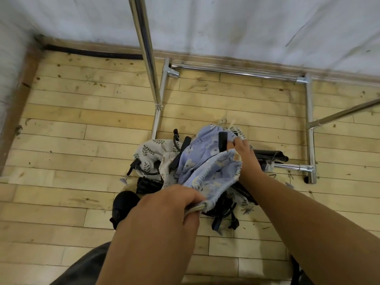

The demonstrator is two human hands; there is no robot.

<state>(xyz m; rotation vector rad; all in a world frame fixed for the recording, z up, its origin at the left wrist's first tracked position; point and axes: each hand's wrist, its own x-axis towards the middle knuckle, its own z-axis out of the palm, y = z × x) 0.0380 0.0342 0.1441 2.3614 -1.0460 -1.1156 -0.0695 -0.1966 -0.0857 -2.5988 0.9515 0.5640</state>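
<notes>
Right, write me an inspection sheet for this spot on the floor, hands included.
Surface: wooden plank floor, scuffed, with dark specks.
Job's things: blue floral bag, drawstring mouth held open; black bar at its mouth.
Clutter: grey leaf-print bag and a heap of black gear under and beside the blue one.
Hands: left hand grips the near rim and cord; right hand at the far rim by the bar, grip unclear.
Cables: black cable along the skirting.
Surroundings: chrome rack frame, white wall, a black shoe.
</notes>
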